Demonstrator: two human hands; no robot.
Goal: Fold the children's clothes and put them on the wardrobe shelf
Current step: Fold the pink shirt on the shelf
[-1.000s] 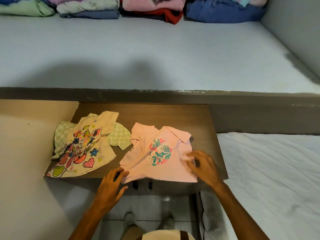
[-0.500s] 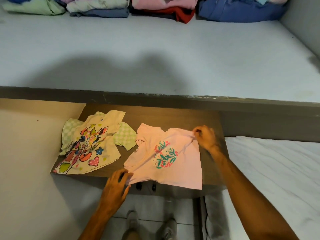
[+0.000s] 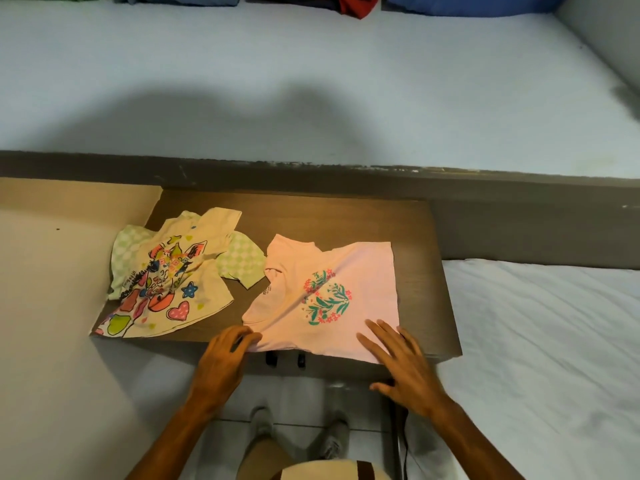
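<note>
The pink shirt [image 3: 329,299] is lying flat on the brown tabletop [image 3: 346,220]; your left hand [image 3: 225,358] is pinching its near left corner; your right hand [image 3: 401,362] is pressing open-palmed on its near right corner; a cartoon-print shirt [image 3: 166,278] is lying just beside.

Both forearms are bare, no sleeves showing, with the left hand [image 3: 221,358] and right hand [image 3: 403,368] bare too, plus grey socks [image 3: 332,441] and a cream top [image 3: 332,471] with a brown stripe.
</note>
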